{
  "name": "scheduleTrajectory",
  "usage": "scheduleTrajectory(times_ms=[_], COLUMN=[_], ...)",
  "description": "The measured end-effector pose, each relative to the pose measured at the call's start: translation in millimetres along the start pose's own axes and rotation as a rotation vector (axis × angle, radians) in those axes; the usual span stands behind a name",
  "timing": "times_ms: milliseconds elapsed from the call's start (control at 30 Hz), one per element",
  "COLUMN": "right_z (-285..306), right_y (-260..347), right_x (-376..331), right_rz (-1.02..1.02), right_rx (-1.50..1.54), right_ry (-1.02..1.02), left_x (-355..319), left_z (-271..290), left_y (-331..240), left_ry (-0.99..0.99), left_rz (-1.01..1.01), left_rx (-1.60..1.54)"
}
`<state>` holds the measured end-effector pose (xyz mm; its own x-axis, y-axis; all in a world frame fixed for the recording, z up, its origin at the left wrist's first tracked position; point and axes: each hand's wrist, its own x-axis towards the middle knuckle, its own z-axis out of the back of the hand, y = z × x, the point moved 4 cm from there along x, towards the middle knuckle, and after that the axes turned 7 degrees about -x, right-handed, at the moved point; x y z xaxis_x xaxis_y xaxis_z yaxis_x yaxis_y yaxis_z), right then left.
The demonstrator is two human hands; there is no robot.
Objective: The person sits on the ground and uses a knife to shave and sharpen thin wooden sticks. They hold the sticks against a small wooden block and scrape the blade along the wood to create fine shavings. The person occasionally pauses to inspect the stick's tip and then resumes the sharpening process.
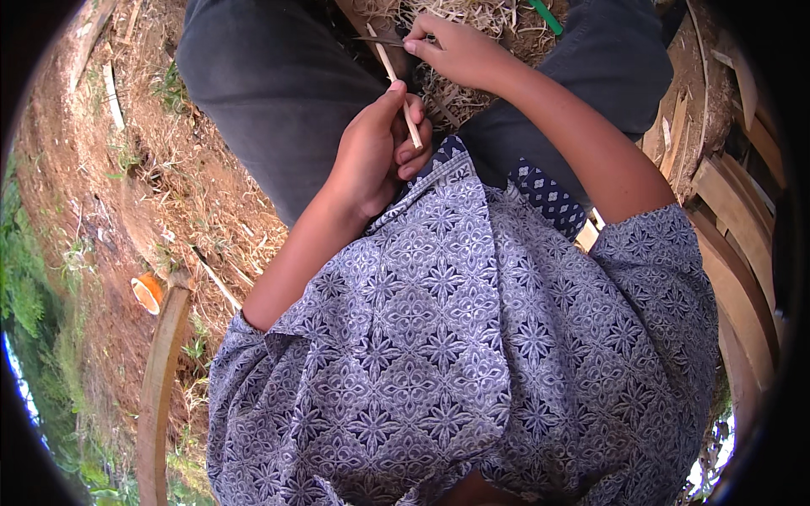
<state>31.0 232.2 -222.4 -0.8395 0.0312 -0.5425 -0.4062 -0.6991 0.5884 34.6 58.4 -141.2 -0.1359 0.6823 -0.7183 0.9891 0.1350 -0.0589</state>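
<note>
My left hand (pixel 384 143) is closed around a thin, pale wooden stick (pixel 411 126), its thumb lying along the stick. The stick slants up and away, its far end rising above my fist. My right hand (pixel 451 52) is closed on a knife (pixel 384 40), of which only a narrow dark blade shows; the handle is hidden in the fingers. That blade crosses the stick close to its far end. Both hands are between my knees, over a bed of pale wood shavings (pixel 456 93).
A green strip (pixel 547 17) lies by my right knee. Wooden boards (pixel 734 202) are piled at the right. On the left, a long plank (pixel 160 388) stands near an orange cup-like object (pixel 148 293). Brown soil (pixel 126 211) holds scattered wood scraps and grass.
</note>
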Motion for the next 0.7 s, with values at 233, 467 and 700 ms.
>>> scheduleTrajectory(times_ms=[233, 467, 700], right_z=[14.9, 13.6, 3.8], right_y=[17.8, 20.0, -15.0], right_x=[-2.7, 14.1, 37.1], right_rz=[-0.028, -0.028, 0.001], right_rx=[-0.106, -0.084, -0.104], right_ry=[0.071, -0.057, -0.128], left_x=[1.1, 3.1, 1.3], left_z=[-0.8, 0.0, -3.5], left_y=[1.7, 2.8, 2.9], left_ry=[-0.084, -0.119, -0.122], left_rz=[-0.014, -0.012, 0.003], left_rx=[0.101, 0.139, 0.179])
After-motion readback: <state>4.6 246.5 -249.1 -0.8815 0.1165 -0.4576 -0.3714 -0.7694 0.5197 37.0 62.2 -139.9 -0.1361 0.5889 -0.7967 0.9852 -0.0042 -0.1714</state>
